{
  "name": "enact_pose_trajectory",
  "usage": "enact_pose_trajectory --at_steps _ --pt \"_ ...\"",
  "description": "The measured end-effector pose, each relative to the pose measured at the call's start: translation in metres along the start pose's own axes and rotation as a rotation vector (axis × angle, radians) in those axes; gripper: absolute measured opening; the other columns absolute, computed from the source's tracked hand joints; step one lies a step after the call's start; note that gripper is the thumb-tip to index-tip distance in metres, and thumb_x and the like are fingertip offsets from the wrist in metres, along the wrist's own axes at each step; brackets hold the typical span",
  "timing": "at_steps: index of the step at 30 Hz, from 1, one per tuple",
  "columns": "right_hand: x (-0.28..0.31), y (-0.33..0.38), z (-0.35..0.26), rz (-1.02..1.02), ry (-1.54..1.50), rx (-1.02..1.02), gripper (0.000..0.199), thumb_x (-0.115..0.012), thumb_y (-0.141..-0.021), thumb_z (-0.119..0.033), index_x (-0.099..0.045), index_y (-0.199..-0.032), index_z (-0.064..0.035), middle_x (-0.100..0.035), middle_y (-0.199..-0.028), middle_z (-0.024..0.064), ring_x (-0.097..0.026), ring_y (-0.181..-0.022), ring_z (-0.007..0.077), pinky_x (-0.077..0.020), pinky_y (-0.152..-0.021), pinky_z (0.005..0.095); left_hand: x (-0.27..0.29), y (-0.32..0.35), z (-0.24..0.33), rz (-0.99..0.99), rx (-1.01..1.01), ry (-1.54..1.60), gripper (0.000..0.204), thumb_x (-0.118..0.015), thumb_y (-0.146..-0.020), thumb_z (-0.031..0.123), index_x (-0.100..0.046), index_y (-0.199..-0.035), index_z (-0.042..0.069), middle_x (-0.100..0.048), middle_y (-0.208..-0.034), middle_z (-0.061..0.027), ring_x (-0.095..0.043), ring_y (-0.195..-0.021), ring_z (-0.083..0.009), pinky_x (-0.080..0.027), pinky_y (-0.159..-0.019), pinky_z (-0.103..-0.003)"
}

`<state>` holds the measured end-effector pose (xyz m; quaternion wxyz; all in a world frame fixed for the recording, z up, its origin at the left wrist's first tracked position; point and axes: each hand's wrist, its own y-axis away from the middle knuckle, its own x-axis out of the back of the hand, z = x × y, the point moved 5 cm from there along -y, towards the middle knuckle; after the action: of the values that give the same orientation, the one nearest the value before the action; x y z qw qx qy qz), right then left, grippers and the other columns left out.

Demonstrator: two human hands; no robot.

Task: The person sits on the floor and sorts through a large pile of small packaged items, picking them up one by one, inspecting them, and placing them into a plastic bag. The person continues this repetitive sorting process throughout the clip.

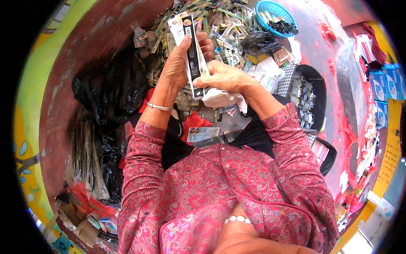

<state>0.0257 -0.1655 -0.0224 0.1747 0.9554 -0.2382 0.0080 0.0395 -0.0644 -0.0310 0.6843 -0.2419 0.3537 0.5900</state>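
A bundle of long, slim black-and-white packets (193, 55) stands nearly upright in front of my chest. My left hand (179, 59) is closed round it, with the thumb across the front and the fingers at its right side. The thumb of my right hand (224, 78) presses on the lower end of the same packets. A crumpled white cloth (222, 98) hangs under the right hand, seemingly held by its fingers, which are mostly hidden. What the packets contain cannot be made out.
Beyond my hands spreads a large heap of slim packets (228, 29). A blue plastic basket (277, 12) sits at the far right. Nearer on the right is a black box (315, 101) holding small packs. Black plastic bags (110, 84) lie at the left, and blue boxes (382, 84) are stacked far right.
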Motion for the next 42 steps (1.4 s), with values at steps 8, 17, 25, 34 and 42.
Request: enact_pose_trajectory --at_steps 8,17,25,34,42 --pt "0.006 0.005 -0.001 -0.091 0.199 -0.027 0.036 -0.054 -0.075 -0.034 -0.059 -0.081 0.0008 -0.057 -0.073 0.0069 -0.051 -0.069 0.0131 -0.0412 -0.064 0.0279 -0.009 0.006 -0.002 0.081 0.075 0.110 0.037 -0.058 -0.078 0.010 -0.044 -0.109 -0.003 -0.056 -0.101 -0.0144 -0.054 -0.096 -0.0259 -0.046 -0.085 -0.037" --pt "0.025 0.009 -0.003 0.006 0.046 0.012 0.039 -0.055 -0.079 -0.040 -0.062 -0.080 -0.0012 -0.057 -0.071 -0.0015 -0.047 -0.067 0.0059 -0.0387 -0.061 0.0220 -0.004 0.006 0.012 0.036 -0.045 0.278 0.039 -0.039 -0.086 0.010 -0.031 -0.120 -0.007 -0.033 -0.126 -0.0239 -0.034 -0.118 -0.0332 -0.030 -0.099 -0.042" --pt "0.021 0.015 -0.022 0.246 0.308 0.006 0.036 -0.059 -0.069 -0.033 -0.059 -0.066 0.0026 -0.050 -0.050 0.0068 -0.047 -0.050 0.0108 -0.0385 -0.049 0.0299 0.001 0.003 0.006 0.007 -0.006 0.404 0.046 -0.049 -0.081 0.018 -0.036 -0.118 -0.006 -0.047 -0.114 -0.0201 -0.049 -0.103 -0.0278 -0.038 -0.093 -0.040" --pt "0.019 0.013 -0.012 0.215 0.014 -0.028 0.037 -0.056 -0.078 -0.033 -0.055 -0.060 -0.0012 -0.048 -0.052 -0.0005 -0.041 -0.049 0.0078 -0.0331 -0.046 0.0262 -0.005 0.005 0.007 0.046 -0.022 0.311 0.044 -0.053 -0.072 0.001 -0.038 -0.114 -0.005 -0.052 -0.103 -0.0181 -0.055 -0.091 -0.0233 -0.047 -0.083 -0.035" --pt "0.027 0.017 -0.011 0.131 0.129 -0.024 0.039 -0.052 -0.081 -0.035 -0.058 -0.063 -0.0014 -0.052 -0.058 -0.0006 -0.044 -0.055 0.0080 -0.0361 -0.051 0.0247 -0.019 0.005 0.007 -0.128 0.018 0.427 0.051 -0.046 -0.077 0.001 -0.028 -0.124 -0.006 -0.039 -0.123 -0.0209 -0.044 -0.110 -0.0286 -0.041 -0.091 -0.037"
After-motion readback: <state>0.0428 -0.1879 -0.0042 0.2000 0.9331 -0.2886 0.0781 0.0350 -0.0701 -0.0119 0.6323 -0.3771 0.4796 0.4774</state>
